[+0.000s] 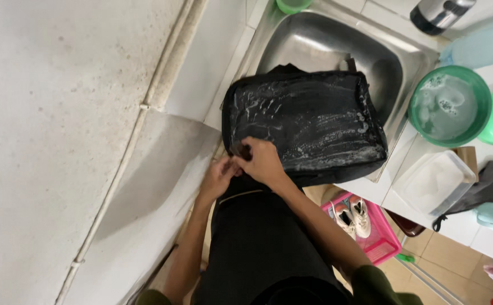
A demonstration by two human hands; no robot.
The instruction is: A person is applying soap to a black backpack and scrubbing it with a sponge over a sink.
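Bag: black fabric bag (306, 124), rectangular, soft-sided, streaked with white soap suds across its upper face.
Bag position: centre of the frame, lying flat over the near part of the steel sink (325, 42), its near edge overhanging the counter rim toward the body.
Bag surface: wet, lather thickest along the right and lower edges; finger-shaped smears at upper left of the panel.
Right hand: right hand (263, 164), just below centre, fingers curled shut on the bag's near left corner, knuckles up.
Left hand: left hand (219, 176), just beside and touching the right, fingers pinched closed at the same corner; exact item pinched hidden by the right hand.
Clothing: black garment (258, 243) over the lap, lower centre.
Wall: pale speckled surface (60, 113) filling the left half, with a thin pipe (125, 164) running diagonally.
Basin: green round basin (450, 106) of soapy water, right of the sink, on the tiled counter (371, 189).
Second basin: lighter green, at the right edge, partly cut off.
Container: clear plastic tub (434, 182) with lid, lower right of the basin.
Cloth: dark grey cloth (492, 183), right edge.
Basket: pink crate (379, 240) on the floor, lower right, holding white shoes (354, 217).
Cup: small green cup (292, 5), top centre, at the sink's far rim.
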